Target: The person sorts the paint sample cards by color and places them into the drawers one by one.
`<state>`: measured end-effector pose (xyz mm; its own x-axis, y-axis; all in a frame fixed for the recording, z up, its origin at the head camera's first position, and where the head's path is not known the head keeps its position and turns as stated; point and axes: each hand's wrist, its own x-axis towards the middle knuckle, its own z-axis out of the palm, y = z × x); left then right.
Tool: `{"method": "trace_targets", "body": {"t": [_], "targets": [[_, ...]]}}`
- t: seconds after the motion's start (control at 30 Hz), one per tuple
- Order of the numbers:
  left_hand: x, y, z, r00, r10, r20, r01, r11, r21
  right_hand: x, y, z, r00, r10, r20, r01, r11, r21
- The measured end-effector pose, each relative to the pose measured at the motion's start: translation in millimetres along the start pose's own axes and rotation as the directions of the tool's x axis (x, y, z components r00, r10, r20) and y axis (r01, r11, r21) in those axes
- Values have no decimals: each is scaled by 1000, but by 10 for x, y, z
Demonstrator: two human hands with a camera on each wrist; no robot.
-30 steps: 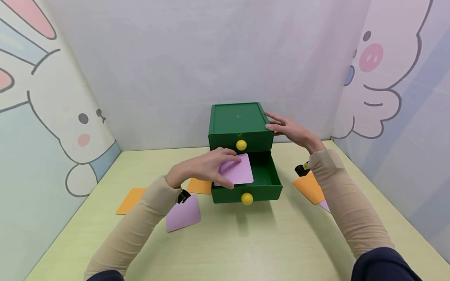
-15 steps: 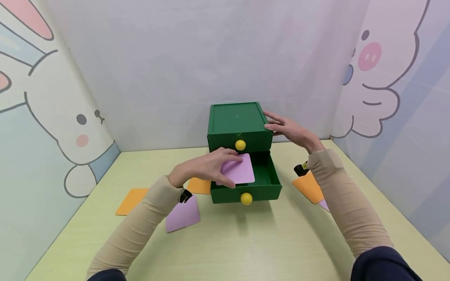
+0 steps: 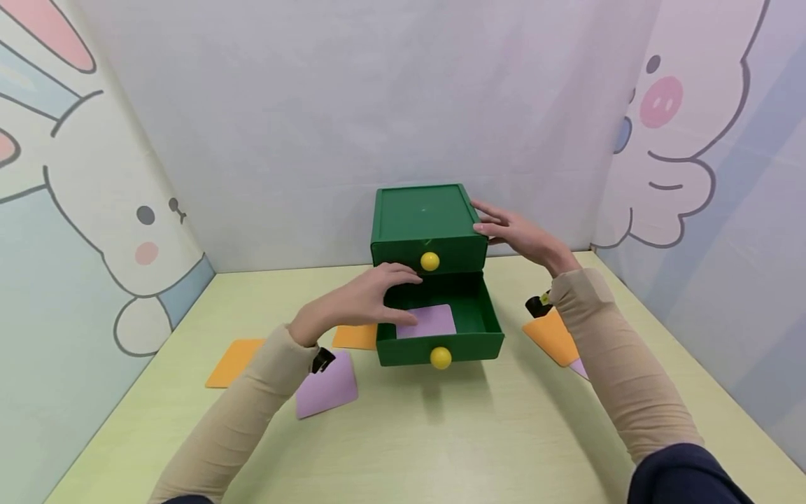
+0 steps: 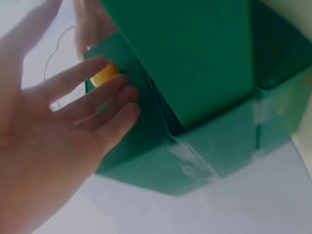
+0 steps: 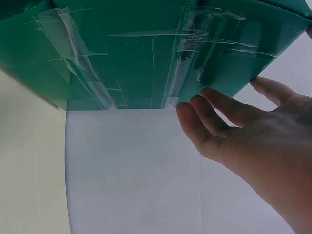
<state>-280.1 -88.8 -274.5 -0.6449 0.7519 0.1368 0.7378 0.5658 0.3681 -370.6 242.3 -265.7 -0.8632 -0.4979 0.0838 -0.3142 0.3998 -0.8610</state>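
A green drawer box [image 3: 418,213] with yellow knobs stands at the back of the table, its lower drawer [image 3: 485,308] pulled out. Flat inside that drawer lies a purple card [image 3: 434,320]. My left hand [image 3: 359,297] hovers over the drawer's left side, fingers spread and holding nothing; in the left wrist view its fingers overlap the upper yellow knob [image 4: 105,74]. Against the box's right side rests my right hand [image 3: 522,234], thumb at the top edge. The right wrist view shows its straight fingers [image 5: 234,107] at the taped green side.
Left of the box lie two orange cards [image 3: 234,362] and a purple card [image 3: 327,385]. On the right, an orange card [image 3: 554,337] overlaps another purple one [image 3: 581,367], partly behind the right sleeve. A pale wall [image 3: 302,140] rises behind.
My left hand has let go of the purple card, which dropped from its tilted position to lie flat in the drawer. The hand shifted slightly left. My right hand stays put.
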Motion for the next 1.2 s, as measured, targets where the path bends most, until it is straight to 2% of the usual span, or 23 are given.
{"method": "trace_targets", "body": {"t": [0.13, 0.23, 0.3, 0.4, 0.6, 0.67, 0.77, 0.87, 1.0, 1.2], "targets": [[-211, -123, -11, 988, -49, -148, 38, 996, -81, 2, 1, 15, 1000, 0, 1, 0, 1000, 5], [-403, -237, -18, 975, -123, -184, 103, 988, -114, 6, 9, 13, 1000, 1, 1, -1, 1000, 9], [-527, -308, -4, 971, -178, -161, 163, 981, -104, 6, 10, 12, 1000, 4, -2, -4, 1000, 10], [-683, -410, 78, 966, -241, -93, 236, 970, -66, 6, 5, 14, 1000, 7, -6, -7, 1000, 14], [-911, -551, 371, 948, -314, 44, 314, 949, -3, -5, 2, 17, 1000, 11, -8, -11, 1000, 16], [-974, -553, 449, 931, -352, 94, 351, 936, 26, -8, 0, 20, 1000, 8, -9, -8, 1000, 12], [-1060, -519, 526, 893, -421, 159, 414, 907, 78, -8, -2, 24, 1000, 12, -11, -12, 1000, 10], [-1137, -467, 566, 868, -462, 181, 446, 886, 124, -5, 2, 25, 1000, 15, -14, -15, 1000, 8], [-1204, -449, 598, 872, -455, 181, 432, 888, 155, -3, 9, 23, 1000, 14, -8, -14, 1000, 17], [-1222, -491, 631, 870, -459, 179, 439, 887, 142, 4, 0, 22, 1000, 14, 0, -14, 1000, 22]]}}
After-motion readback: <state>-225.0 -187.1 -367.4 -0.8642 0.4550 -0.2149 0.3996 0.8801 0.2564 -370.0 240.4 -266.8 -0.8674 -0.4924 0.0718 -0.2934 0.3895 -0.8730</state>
